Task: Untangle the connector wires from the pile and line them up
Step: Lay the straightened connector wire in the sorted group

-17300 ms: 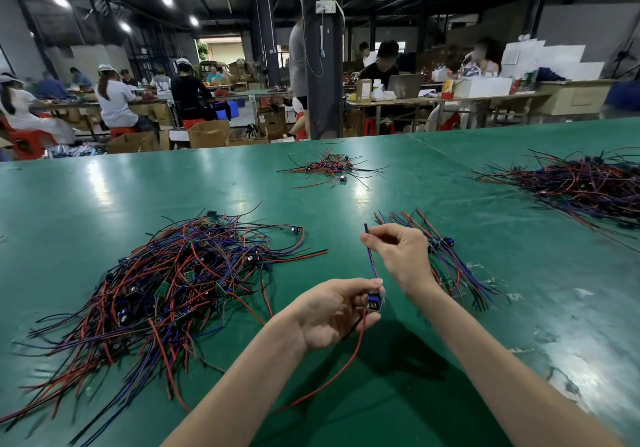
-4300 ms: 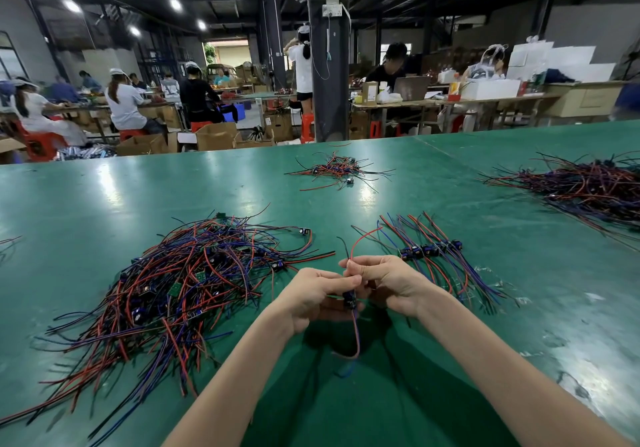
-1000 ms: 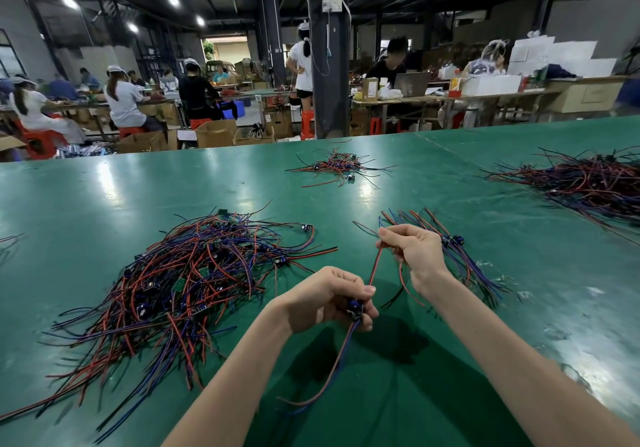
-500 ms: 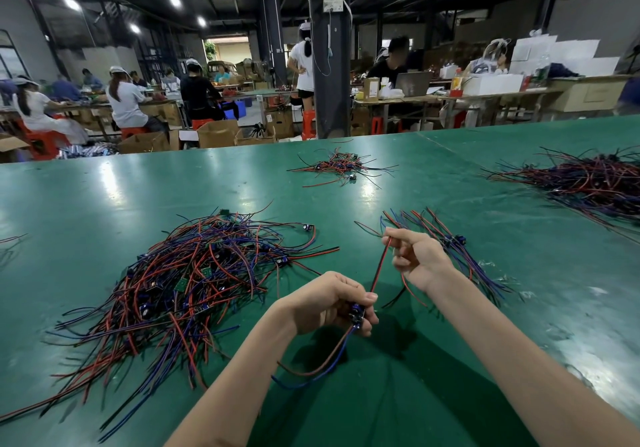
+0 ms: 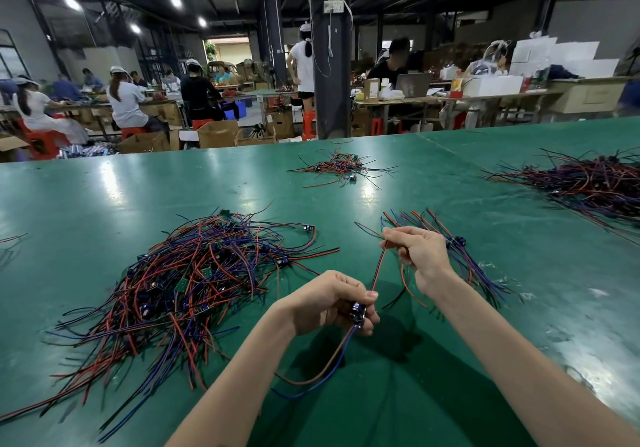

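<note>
Our left grip (image 5: pixel 329 302) is curled closed on a small dark connector (image 5: pixel 358 310), which we pinch between thumb and fingertips at the grip's right edge. From the connector a red-and-black wire (image 5: pixel 378 266) runs straight up and away to our right grip (image 5: pixel 420 256). That grip is also closed and pinches the wire between thumb and forefinger at its far left tip, so the wire spans the gap between the two grips. On the near side of the left grip, blue and brown leads (image 5: pixel 311 377) drop from the same connector and curve in a loop toward us. A loose red end (image 5: pixel 403 283) hangs beneath the right grip. Both grips are raised off the green desk (image 5: pixel 104 204), and their shadow lies under them. The tangled pile (image 5: pixel 194 280) of red, blue and black wires spreads over the desk to the left of the left grip, close to it but not touching. Just behind and to the right of the right grip lies the lined-up row (image 5: pixel 481 273) of wires, side by side and partly hidden by that grip. Well beyond both grips sits a small heap (image 5: pixel 341 166), and far off to the right of the right grip sits a large heap (image 5: pixel 588 183).
</note>
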